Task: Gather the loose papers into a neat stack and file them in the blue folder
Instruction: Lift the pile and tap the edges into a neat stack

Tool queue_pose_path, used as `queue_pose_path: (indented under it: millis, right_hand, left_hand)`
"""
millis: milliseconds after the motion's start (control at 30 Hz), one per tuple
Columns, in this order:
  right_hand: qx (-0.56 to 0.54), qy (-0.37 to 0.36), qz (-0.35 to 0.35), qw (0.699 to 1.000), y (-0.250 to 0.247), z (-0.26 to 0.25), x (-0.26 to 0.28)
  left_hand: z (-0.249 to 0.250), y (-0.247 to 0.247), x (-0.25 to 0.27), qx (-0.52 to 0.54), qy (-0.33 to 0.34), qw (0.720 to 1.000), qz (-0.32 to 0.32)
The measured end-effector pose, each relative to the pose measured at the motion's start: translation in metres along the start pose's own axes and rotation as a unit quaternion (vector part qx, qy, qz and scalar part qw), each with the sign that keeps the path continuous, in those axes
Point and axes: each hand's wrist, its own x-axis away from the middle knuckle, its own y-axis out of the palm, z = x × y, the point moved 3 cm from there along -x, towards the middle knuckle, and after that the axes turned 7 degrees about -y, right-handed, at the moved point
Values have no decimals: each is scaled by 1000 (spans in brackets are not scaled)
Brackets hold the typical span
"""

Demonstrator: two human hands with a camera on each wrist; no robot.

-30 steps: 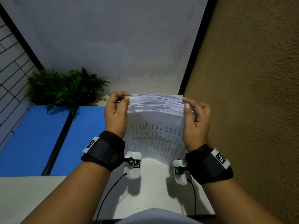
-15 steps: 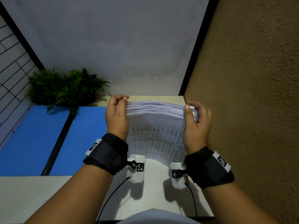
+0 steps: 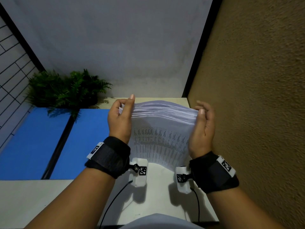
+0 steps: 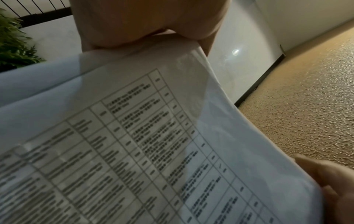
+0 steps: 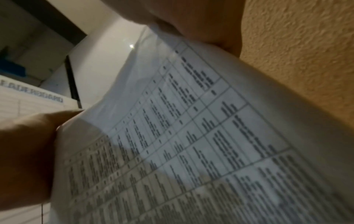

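Paper stack (image 3: 162,129) stands on edge on the worktop (image 3: 158,187), sheets fanned at the top. Left hand (image 3: 119,120) grips its left edge, thumb up. Right hand (image 3: 202,129) presses the right edge, fingers loose. Blue folder (image 3: 41,139) lies open at left.

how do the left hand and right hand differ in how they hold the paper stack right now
The left hand curls round its side of the paper stack, thumb upright against the top edge; the right hand is flatter, its palm against its side with the fingers loosely spread. The left hand shows its back to the head camera, the right hand more of its palm. Both hold the stack upright above the table.
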Motion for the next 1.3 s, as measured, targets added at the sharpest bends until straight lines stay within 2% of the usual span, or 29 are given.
queue_pose_path:
  millis: [100,200,333,433,567,667,733,900,1067,1133,1233,1300]
  right_hand:
    - [57,-34,-41,997,1,-2,2]
    - [70,-11,-21,997,-1,3,1]
    - [96,-69,-107,987,-1,1,4]
    - [117,-49,-88,988,-5,4,0]
    - [118,-75,-105,985,-3,3,3]
    - [100,-44,-54,993,-6,5,-2]
    - [85,-24,-47,995,-6,4,-7]
    - [77,-15,-43,996,-2,-3,-15]
    - [85,-12,-29,996,-1,0,-8]
    - [91,-14,-50,994,0,0,-2]
    - [102,-43,-125,986,3,-1,5]
    - [118,-11,-110,987,-2,4,3]
  left_hand:
    - [-2,0,-3,-16,-1,1000,20]
    - [-4,-1,-6,-9,-21,1000,21]
    - [-5,-1,-6,-21,0,1000,-20]
    - [-7,-1,-5,-21,3,999,-41]
    - [-9,-2,-2,12,-1,996,-87]
    - [-12,-4,-1,20,4,994,-111]
    - [-10,-3,2,25,11,992,-125]
    - [-10,-3,4,20,18,992,-121]
    - [-2,-2,5,1,51,991,-122]
    - [0,-1,4,-5,54,993,-101]
    - [-1,0,4,-6,51,994,-99]
    - [-5,0,4,-12,47,992,-115]
